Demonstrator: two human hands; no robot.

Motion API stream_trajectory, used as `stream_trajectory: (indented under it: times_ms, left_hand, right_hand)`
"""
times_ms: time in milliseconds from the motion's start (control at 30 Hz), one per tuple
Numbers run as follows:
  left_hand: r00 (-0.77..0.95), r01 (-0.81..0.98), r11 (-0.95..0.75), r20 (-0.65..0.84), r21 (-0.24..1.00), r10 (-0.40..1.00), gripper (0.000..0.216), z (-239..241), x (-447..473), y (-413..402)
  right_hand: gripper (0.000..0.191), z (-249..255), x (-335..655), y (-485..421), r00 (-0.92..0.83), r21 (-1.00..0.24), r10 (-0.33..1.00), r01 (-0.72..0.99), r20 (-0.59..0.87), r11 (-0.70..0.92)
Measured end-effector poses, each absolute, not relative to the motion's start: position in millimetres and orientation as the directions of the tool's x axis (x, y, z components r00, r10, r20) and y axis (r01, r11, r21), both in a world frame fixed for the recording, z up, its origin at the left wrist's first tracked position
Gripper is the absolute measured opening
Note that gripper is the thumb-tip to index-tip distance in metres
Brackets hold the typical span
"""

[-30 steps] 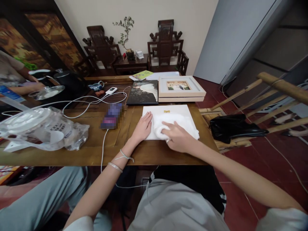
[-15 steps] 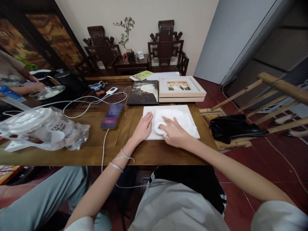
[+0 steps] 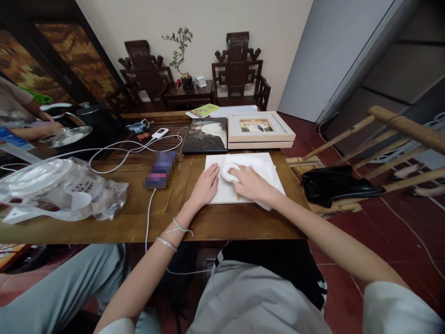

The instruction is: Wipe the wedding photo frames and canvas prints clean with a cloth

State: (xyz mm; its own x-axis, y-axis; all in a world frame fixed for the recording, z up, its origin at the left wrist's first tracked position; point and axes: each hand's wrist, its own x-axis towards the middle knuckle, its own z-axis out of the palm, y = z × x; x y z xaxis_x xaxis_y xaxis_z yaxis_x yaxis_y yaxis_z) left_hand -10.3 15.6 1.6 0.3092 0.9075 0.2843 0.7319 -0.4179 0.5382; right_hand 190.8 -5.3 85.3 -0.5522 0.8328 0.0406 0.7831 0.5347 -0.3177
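A white rectangular panel [image 3: 222, 196] lies flat near the table's front edge. My left hand [image 3: 206, 184] rests on the panel's left side, its fingers stretched out flat. Bunched under my right hand [image 3: 252, 184] is a white cloth [image 3: 228, 172], pressed against the panel, with the fingers curled into it. Part of the cloth spreads out to the right, past the hand. A small yellowish mark shows on the panel just below the right hand. Most of the panel's right half is hidden by cloth and hand.
Behind the panel lie a dark picture board [image 3: 205, 135] and stacked light-wood frames [image 3: 261, 141]. A phone [image 3: 160, 170] with a white cable and a plastic-bagged bundle [image 3: 69, 188] are left. A bamboo chair [image 3: 389, 111] stands right; another person's arm [image 3: 38, 130] is far left.
My right hand has pushed the cloth slightly up and left over the panel, uncovering the yellowish mark. The left hand stays in place on the panel.
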Motion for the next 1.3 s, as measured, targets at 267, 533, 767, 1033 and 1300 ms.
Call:
stream_trajectory:
  times_ms: [267,533,767,1033,1300]
  left_hand:
    - [-0.016,0.420,-0.300,0.338,0.856,0.941,0.068,7,-14,23]
    - [0.020,0.542,-0.338,0.390,0.769,0.921,0.072,7,-9,17]
    - [0.234,0.698,-0.378,0.304,0.609,0.923,0.049,8,-4,13]
    - [0.252,0.740,-0.398,0.325,0.543,0.911,0.047,3,-9,18]
    - [0.278,0.733,-0.428,0.342,0.528,0.898,0.045,5,-10,18]
  right_hand:
    - [0.046,75,153,8,-0.664,-0.240,0.744,0.712,0.078,0.660]
    - [0.033,96,192,-55,-0.856,-0.277,0.516,0.504,-0.033,0.818]
    - [0.035,110,200,-25,-0.584,-0.184,0.809,0.804,-0.064,0.565]
    - [0.041,118,153,64,-0.516,-0.285,0.856,0.822,-0.005,0.494]
    - [0.030,132,113,92,-0.507,-0.323,0.860,0.825,-0.058,0.465]
